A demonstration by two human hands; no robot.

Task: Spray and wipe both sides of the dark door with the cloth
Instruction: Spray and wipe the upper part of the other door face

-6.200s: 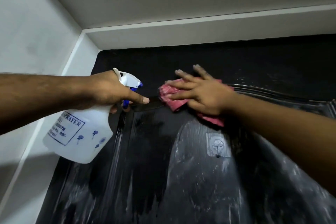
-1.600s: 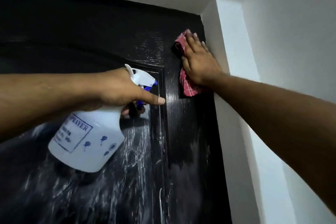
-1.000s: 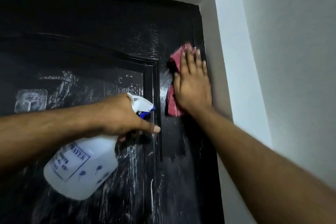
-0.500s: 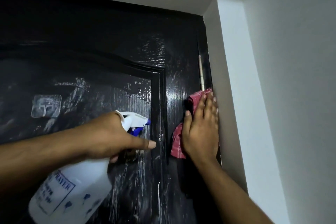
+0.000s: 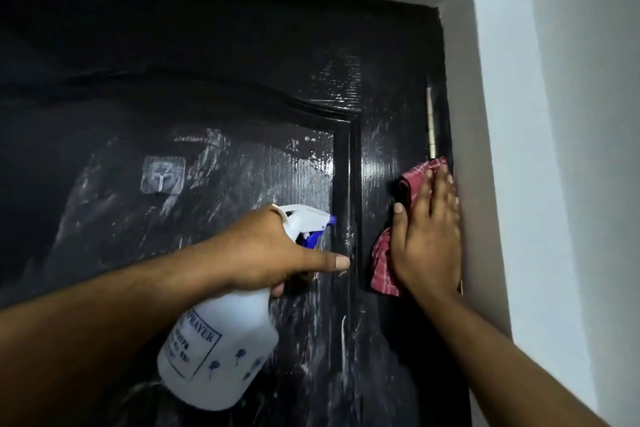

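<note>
A clear hook (image 5: 162,174) sticks to the streaked door (image 5: 207,45). The left hand (image 5: 266,253) grips the bottle (image 5: 221,347) by its neck, index finger straight. The bottle now shows whole; its fill level is unreadable and its label partly hidden. The right hand (image 5: 427,236), fingers flat, presses the cloth (image 5: 382,267) on the door's right edge, still just under the hinge (image 5: 430,121), lower than a second ago.
</note>
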